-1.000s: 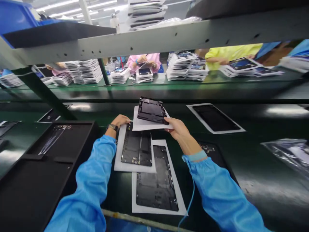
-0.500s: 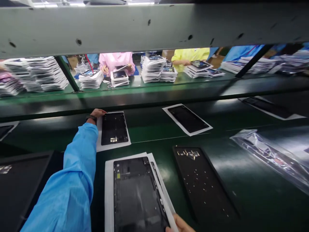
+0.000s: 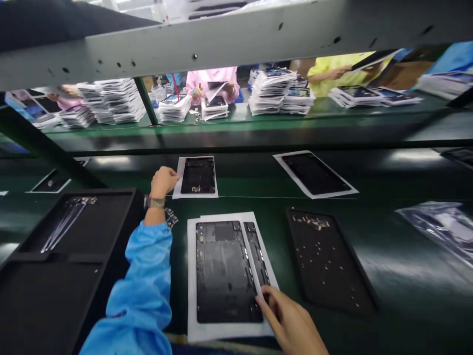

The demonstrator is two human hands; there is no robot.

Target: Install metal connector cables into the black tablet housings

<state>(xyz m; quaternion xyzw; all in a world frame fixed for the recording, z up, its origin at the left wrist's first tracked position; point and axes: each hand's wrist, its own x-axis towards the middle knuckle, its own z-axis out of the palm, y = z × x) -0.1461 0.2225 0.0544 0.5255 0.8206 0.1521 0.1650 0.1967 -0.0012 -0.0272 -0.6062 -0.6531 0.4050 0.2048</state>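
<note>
My left hand (image 3: pixel 164 181), with a watch on the wrist, has its fingers curled at the left edge of a white sheet bearing a black tablet housing (image 3: pixel 198 172). Its fingertips are hidden. In front of me, two more white sheets overlap, each with a black tablet housing. At the lower right edge of the upper white sheet (image 3: pixel 192 296), my right hand (image 3: pixel 288 318) pinches with thumb and forefinger, beside the upper housing (image 3: pixel 223 276). Part of the lower housing (image 3: pixel 254 251) shows on the right.
A black tray (image 3: pixel 332 266) with small metal parts lies to the right; a larger black tray (image 3: pixel 84 261) with thin strips stands left. Another sheeted housing (image 3: pixel 316 173) and a clear plastic bag (image 3: pixel 439 229) lie farther right. Co-workers sit behind paper stacks (image 3: pixel 271 91) beyond the bar (image 3: pixel 221 42).
The view has shifted left and drawn back. My left hand has curled its fingers at the far sheet's edge. More of my right hand shows, still at the near sheet's edge.
</note>
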